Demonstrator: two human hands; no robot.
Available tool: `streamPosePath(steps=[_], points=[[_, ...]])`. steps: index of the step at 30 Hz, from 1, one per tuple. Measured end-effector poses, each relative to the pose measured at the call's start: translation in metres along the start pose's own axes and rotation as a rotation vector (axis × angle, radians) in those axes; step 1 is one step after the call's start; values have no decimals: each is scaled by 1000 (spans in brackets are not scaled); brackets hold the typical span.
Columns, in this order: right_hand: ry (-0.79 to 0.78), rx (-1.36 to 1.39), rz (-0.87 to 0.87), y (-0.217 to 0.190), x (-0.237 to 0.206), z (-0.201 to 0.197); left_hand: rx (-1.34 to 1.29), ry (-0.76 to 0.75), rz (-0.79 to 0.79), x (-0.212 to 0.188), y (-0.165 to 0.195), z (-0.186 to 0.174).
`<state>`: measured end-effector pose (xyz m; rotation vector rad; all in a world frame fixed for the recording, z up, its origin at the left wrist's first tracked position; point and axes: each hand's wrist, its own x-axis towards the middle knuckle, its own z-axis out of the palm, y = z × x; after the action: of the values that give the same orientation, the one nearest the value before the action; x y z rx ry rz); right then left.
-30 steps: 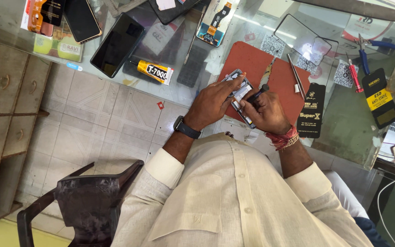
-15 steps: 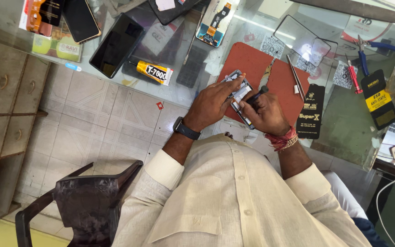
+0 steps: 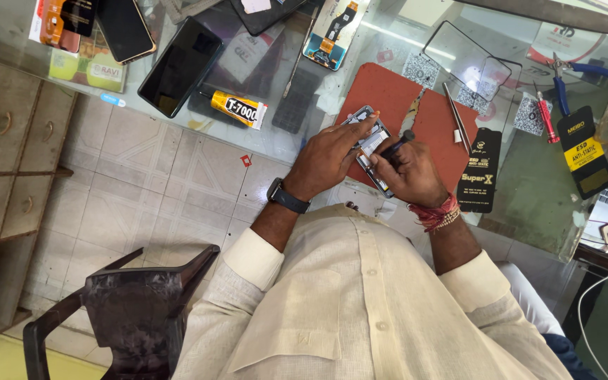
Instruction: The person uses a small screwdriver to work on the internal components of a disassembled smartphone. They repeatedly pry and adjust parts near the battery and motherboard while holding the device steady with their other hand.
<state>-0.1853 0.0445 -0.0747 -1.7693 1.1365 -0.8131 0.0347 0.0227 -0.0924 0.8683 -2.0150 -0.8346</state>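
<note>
An opened phone (image 3: pixel 373 144) with its insides showing lies on a red work mat (image 3: pixel 388 91) on a glass-topped table. My left hand (image 3: pixel 328 158), with a dark watch on the wrist, presses down on the phone's near side and holds it still. My right hand (image 3: pixel 409 172), with red thread bands at the wrist, grips a thin dark screwdriver (image 3: pixel 397 143) whose tip rests on the phone's inner parts. The two hands are close together over the phone and hide much of it.
On the table are metal tweezers (image 3: pixel 457 116), a yellow glue tube (image 3: pixel 237 108), a black phone (image 3: pixel 181 65), a screen part (image 3: pixel 333 28), a black packet (image 3: pixel 480 169), blue-handled pliers (image 3: pixel 564 77) and a red screwdriver (image 3: pixel 547 119). A dark plastic chair (image 3: pixel 135 309) stands lower left, wooden drawers (image 3: pixel 8 155) far left.
</note>
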Motion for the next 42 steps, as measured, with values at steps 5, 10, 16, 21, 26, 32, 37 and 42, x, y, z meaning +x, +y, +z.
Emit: streamPosePath(steps=[5, 10, 16, 21, 26, 32, 37, 42], points=[[22, 134, -39, 0, 1, 3, 14, 0, -1, 0, -2, 1], [-11, -77, -16, -1, 3, -1, 0, -19, -32, 1, 0, 1], [23, -11, -16, -6, 2, 1, 10, -2, -24, 2, 3, -2], [33, 4, -56, -4, 2, 2, -3, -26, -57, 1, 3, -2], [17, 6, -48, -2, 0, 0, 2, -2, -24, 1, 1, 1], [-21, -54, -56, -2, 3, -2, 13, 0, -21, 0, 3, -1], [19, 97, -75, 0, 1, 1, 16, -7, -20, 0, 5, -3], [5, 95, 1, 0, 0, 0, 2, -23, -37, 1, 6, -2]])
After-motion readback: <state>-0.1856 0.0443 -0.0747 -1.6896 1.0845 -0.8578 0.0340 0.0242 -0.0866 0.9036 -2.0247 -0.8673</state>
